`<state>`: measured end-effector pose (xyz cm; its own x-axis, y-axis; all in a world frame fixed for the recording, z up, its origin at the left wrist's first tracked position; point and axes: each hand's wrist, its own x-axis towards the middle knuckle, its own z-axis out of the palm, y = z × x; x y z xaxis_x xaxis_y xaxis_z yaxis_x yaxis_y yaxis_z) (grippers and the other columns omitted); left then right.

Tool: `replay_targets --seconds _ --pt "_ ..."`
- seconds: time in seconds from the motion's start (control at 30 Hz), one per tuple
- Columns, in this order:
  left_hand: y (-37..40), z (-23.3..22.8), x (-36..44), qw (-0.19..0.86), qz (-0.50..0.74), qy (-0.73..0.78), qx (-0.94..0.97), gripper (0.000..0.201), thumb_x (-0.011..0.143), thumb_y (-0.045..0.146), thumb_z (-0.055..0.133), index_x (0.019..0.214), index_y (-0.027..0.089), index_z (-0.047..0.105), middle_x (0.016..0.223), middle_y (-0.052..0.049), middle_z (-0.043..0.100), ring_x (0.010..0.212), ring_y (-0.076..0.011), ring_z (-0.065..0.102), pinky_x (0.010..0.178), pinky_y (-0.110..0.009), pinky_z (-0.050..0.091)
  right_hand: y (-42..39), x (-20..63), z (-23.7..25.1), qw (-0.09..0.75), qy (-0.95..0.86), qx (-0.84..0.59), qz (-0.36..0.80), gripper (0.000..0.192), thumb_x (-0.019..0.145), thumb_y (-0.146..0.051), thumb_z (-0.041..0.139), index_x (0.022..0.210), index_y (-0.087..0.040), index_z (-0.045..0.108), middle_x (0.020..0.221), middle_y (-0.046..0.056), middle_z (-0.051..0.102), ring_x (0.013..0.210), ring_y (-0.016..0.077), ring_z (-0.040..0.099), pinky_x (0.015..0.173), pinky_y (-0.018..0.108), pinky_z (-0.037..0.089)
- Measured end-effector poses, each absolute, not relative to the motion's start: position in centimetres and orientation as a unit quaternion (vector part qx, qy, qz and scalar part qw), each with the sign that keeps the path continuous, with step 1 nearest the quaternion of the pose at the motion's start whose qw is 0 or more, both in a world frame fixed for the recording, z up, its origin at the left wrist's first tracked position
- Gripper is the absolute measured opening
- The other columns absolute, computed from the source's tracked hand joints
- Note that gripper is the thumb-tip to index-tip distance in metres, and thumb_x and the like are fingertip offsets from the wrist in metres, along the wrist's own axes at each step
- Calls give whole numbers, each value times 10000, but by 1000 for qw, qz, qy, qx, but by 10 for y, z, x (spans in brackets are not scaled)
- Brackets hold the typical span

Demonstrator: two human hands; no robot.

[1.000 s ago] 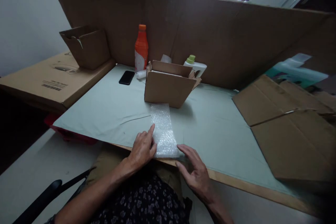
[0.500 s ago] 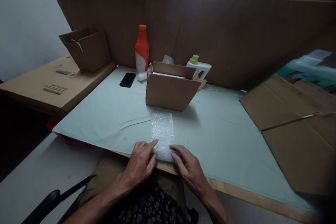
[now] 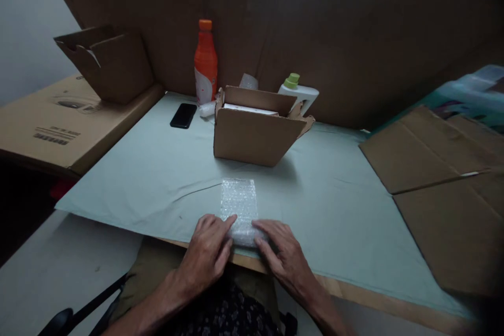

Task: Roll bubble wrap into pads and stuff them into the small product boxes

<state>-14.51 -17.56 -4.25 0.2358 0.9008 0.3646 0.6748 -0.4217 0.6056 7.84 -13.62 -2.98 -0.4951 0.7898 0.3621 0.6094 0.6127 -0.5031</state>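
Broadly, spreading across the view: pale-covered counter [image 3: 334, 210], walled behind by tall cardboard. Standing mid-counter, well apart from the grips: open cardboard box [image 3: 254, 134], with orange bottle [image 3: 205, 63] and black phone [image 3: 183, 115] beyond it to the left. Lying at the near edge, directly ahead of both wrists: bubble wrap [image 3: 239, 207], long axis running straight away toward the box. Pressing on its rolled near end, fingers curled over but not fully closed: left hand [image 3: 207, 254] and right hand [image 3: 285, 257], sitting equally near, one at each side.
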Motion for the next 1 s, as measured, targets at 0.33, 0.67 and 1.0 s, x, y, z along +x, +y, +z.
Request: replay_targets --seconds 0.33,0.67,1.0 --pt "-140 -41 -156 114 332 560 750 467 935 294 592 1381 194 500 1251 -136 620 1141 -302 543 980 -496 457 -112 63 -28 221 -898 -371 83 248 956 -172 538 1160 -221 671 1070 92 739 993 268 650 871 451 495" --pt "-119 -50 -145 128 282 597 740 436 946 254 551 1374 187 514 1058 -103 666 986 -281 578 902 -466 490 -91 74 -30 203 -845 -480 118 493 953 -487 571 1325 -165 601 1325 176 650 1186 336 601 966 521 484" --pt "-141 -46 -164 322 387 542 673 634 831 231 597 1448 193 458 1318 -124 628 1184 -270 597 1009 -423 487 -100 67 -19 192 -840 -399 313 170 833 -162 635 994 -215 625 1096 70 714 989 226 639 877 371 503"
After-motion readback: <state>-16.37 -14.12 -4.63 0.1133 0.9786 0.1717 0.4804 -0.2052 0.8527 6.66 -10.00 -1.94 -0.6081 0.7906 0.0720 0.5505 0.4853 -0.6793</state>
